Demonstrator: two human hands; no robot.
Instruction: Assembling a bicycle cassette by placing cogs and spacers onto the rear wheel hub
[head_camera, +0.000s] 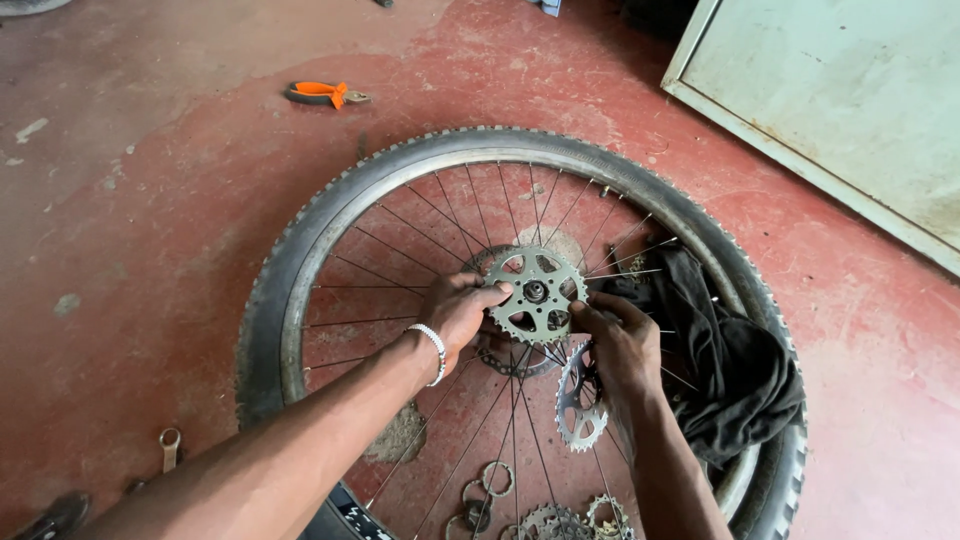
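The sprocket (538, 293) is dull grey metal, lightly grimy, and the thin spokes (400, 262) are bare metal too. The tyre (300, 260) is matt black knobbly rubber, beside a limp black cloth (735, 365). The red floor (150, 220) looks rough, worn and dusty.

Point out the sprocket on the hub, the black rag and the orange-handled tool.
sprocket (540, 292), head view, on its toothed steel plate beside the centre hole.
black rag (735, 370), head view, on the bunched middle of the cloth.
orange-handled tool (318, 92), head view, on the orange grip.
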